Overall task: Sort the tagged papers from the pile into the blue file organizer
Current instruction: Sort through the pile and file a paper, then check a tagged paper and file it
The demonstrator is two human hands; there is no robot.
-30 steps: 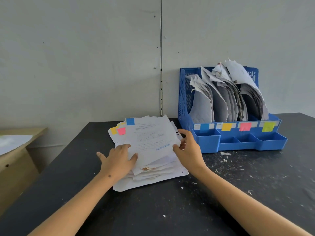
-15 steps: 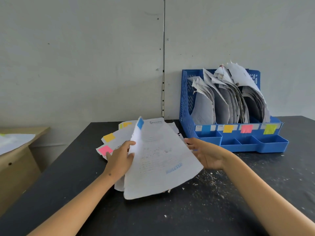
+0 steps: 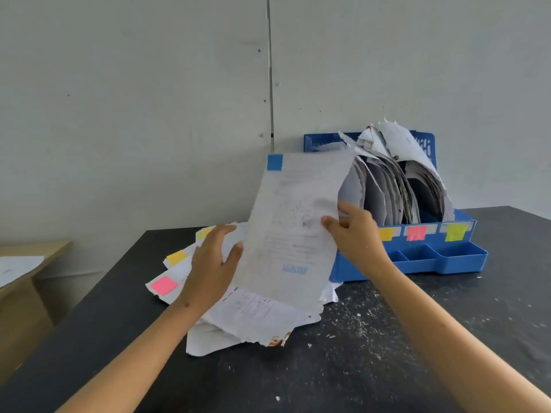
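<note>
Black tabletop [image 3: 387, 353], matte, flecked with white crumbs and scraps, set against a pale grey wall [image 3: 134, 114] with a thin vertical seam. At far left, a wooden side table [image 3: 26, 293] with a white sheet lying on it. On the right of the tabletop, against the wall, a blue file organizer [image 3: 417, 260] of moulded plastic, perforated at the back, open trays along its near edge, its upright slots stuffed with curled, ragged-edged papers [image 3: 396, 186]; yellow, pink and green labels on the slot fronts, the leftmost slot and any label there hidden behind the lifted sheet. Held upright in the air just left of and nearer than the organizer, a worn, greyed sheet [image 3: 292, 234] with a blue tag [image 3: 275, 162] at its top left corner and faint blue stamped lettering low down. Beneath and behind it, a loose pile [image 3: 256, 317] of crumpled white papers spread on the tabletop, a pink tag [image 3: 164, 285] and a yellow tag [image 3: 176, 257] showing at its left side, a torn, rust-stained edge nearest. Right hand [image 3: 357, 242] raised, thumb and fingers pinching the sheet's right edge at mid height. Left hand [image 3: 213, 260] hovering above the pile by the sheet's left edge, fingers spread and relaxed, thumb close to the paper; contact not clear.
</note>
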